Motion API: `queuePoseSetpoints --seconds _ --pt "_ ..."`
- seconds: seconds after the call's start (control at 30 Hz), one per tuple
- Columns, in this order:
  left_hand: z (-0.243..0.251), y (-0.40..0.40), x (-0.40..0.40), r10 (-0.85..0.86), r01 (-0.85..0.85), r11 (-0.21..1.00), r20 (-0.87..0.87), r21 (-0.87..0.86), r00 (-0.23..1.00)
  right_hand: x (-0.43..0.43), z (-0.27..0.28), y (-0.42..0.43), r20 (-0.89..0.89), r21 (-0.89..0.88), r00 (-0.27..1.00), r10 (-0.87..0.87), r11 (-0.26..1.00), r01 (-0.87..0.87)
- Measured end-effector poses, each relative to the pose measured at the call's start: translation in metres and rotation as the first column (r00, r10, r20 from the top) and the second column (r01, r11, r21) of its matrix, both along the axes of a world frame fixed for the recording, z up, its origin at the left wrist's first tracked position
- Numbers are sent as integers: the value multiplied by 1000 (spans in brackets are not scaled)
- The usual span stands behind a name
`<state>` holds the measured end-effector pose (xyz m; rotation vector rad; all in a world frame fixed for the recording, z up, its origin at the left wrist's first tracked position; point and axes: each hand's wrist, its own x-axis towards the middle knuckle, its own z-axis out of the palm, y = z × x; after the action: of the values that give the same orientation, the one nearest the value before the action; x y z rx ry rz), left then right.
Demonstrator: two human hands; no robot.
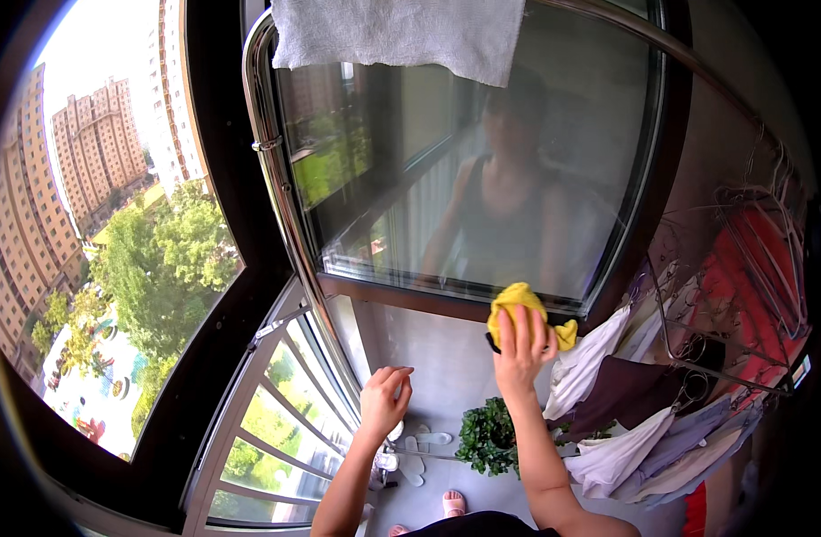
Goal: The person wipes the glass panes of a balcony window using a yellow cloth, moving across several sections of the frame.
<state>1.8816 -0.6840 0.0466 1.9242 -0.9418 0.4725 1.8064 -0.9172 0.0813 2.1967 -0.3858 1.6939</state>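
Note:
My right hand (523, 349) holds a bunched yellow cloth (516, 297) against the lower right part of the brown window frame (417, 301). A dark edge of the cloth shows beside my fingers. Above it, the glass pane (571, 201) carries a reflection of a person and of the windows opposite. My left hand (385, 401) hangs in the air below the frame, near the metal rail, its fingers loosely bent and nothing in them.
A shiny metal rail (276, 168) curves around the pane, with a grey towel (397, 33) over its top. Hangers (759, 255) and clipped laundry (625, 450) crowd the right. Below are a potted plant (487, 436) and slippers (412, 463). An open window (283, 416) lies left.

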Motion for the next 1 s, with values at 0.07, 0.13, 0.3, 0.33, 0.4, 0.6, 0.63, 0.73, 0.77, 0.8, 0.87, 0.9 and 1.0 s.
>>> queuePoseSetpoints --seconds 0.07,0.13,0.3,0.33,0.4,0.6,0.63,0.73,0.77,0.8,0.87,0.9,1.0 --pt "0 8 2 41 -40 999 -37 7 999 -12 -13 -25 127 71 988 -93 994 85" --pt "-1 16 3 74 -74 997 -62 8 995 1 -18 -20 244 139 969 -24 990 -11" --pt "-20 16 -10 112 -111 994 -110 14 988 47 -13 34 318 179 930 186 951 -252" --pt "-26 17 -17 108 -108 994 -159 9 981 49 -16 43 271 199 912 307 909 -365" --pt "-50 25 -29 162 -164 987 -183 9 970 46 -15 64 207 269 785 583 738 -619" --pt "-143 87 -97 526 -528 842 -385 109 758 27 -103 150 437 615 257 862 -77 -785" --pt "-144 100 -110 598 -604 786 -404 127 693 22 -111 167 439 665 224 870 -147 -732" --pt "-150 148 -155 823 -848 517 -339 114 456 35 -111 220 400 627 47 915 -236 -743" --pt "-149 165 -169 901 -917 390 -239 85 362 51 -105 233 354 533 -28 935 -226 -816" --pt "-143 182 -188 918 -952 300 -290 63 270 70 -97 246 336 443 -38 941 -194 -875" --pt "-144 214 -215 944 -995 102 -312 -22 104 104 -63 275 463 471 4 887 -242 -848" --pt "-146 229 -227 946 -999 7 -324 -53 24 118 -56 294 578 529 74 813 -304 -792" --pt "-141 262 -233 965 -1000 -16 -262 -19 -11 114 -52 343 571 607 82 817 -352 -713"
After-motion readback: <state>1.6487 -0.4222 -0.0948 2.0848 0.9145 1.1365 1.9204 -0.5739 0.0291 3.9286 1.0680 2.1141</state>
